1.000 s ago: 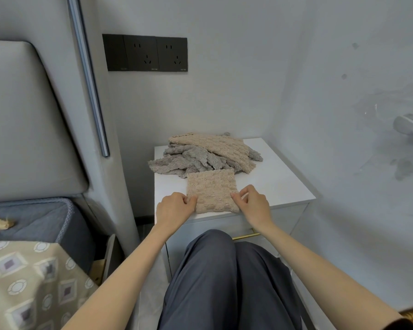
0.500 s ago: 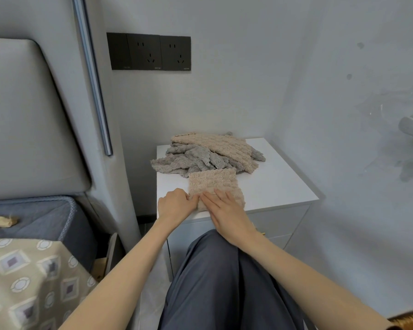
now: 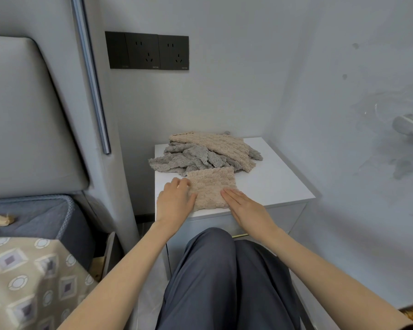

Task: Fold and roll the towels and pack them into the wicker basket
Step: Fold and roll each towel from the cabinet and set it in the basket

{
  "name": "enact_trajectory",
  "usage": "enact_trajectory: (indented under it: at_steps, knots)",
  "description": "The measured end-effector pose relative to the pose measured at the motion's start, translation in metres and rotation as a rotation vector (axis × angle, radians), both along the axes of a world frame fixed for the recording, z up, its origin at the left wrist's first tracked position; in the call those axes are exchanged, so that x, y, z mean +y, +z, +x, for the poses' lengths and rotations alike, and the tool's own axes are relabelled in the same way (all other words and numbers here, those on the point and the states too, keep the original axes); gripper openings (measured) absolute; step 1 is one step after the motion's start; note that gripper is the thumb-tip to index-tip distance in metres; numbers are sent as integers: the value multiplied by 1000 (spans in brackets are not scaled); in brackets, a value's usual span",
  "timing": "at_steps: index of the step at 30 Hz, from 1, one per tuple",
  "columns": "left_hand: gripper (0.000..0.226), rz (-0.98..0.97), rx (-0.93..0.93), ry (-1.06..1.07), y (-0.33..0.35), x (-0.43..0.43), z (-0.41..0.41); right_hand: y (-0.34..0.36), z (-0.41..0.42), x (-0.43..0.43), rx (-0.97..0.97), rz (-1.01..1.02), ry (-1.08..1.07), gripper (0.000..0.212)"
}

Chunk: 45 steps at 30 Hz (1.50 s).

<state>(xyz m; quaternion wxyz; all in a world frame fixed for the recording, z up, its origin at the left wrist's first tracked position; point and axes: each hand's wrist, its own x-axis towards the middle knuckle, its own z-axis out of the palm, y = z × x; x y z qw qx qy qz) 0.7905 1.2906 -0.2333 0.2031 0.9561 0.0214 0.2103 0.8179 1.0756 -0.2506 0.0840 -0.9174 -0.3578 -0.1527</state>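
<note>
- Sliding rightward since a moment ago, my right hand (image 3: 246, 206) is pressing flat, fingers straight together, on the folded beige towel (image 3: 211, 186).
- White nightstand (image 3: 277, 184) is bearing that towel at its front.
- Towel pile (image 3: 200, 156) is lying behind, touching it.
- My left hand (image 3: 177, 198) is curling over its left edge; whether it is pinching, I cannot tell.

1. Ahead of the fingers (image 3: 231, 195) of both hands, a heap of loose towels (image 3: 200, 153) blocks the back left of the nightstand top (image 3: 272, 182) and touches the far edge of the folded towel (image 3: 210, 184).
2. Right of the right hand (image 3: 246, 206), bare top runs free to the edge.
3. Left of the left hand (image 3: 177, 198), a narrow strip of top, then the wall pillar (image 3: 129, 175).
4. Behind the wrists, the knees (image 3: 212, 258) crowd the front edge.
</note>
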Motion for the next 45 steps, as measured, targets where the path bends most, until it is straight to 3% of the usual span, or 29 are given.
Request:
enact_trajectory:
  at_steps: [2,4,10,17,20,23,25,28,32,36,41,43,45]
  knots:
    - [21,66,-98,-213,-2,3,-3,1,3,-4,124,8,-22,50]
    - [24,77,-101,-290,-4,7,-6,5,5,-7,209,58,-37,56]
    - [56,158,129,-351,-9,22,-6,9,9,-11,222,66,-81,58]
    - [43,-115,133,-312,-10,16,6,8,14,-17,342,143,-168,41]
    - [31,-198,137,-279,-13,17,9,10,13,-16,368,238,-181,34]
    - [20,-312,174,-240,-14,22,10,16,14,-15,449,361,-208,14]
    - [26,-373,199,-212,-12,22,9,23,14,-14,552,462,-236,18]
    - [43,-331,234,-167,-9,18,8,29,11,-13,663,529,-298,27]
    - [49,-169,257,-55,-9,13,9,31,11,-8,721,504,-350,29]
    - [51,-83,291,37,-6,9,13,29,14,1,686,499,-479,19]
    - [49,-98,356,97,-5,3,19,26,10,12,428,377,-579,34]
    - [47,-116,357,120,-6,2,20,28,8,15,247,360,-447,41]
    - [46,-124,360,136,-6,1,21,29,5,21,144,314,-186,49]
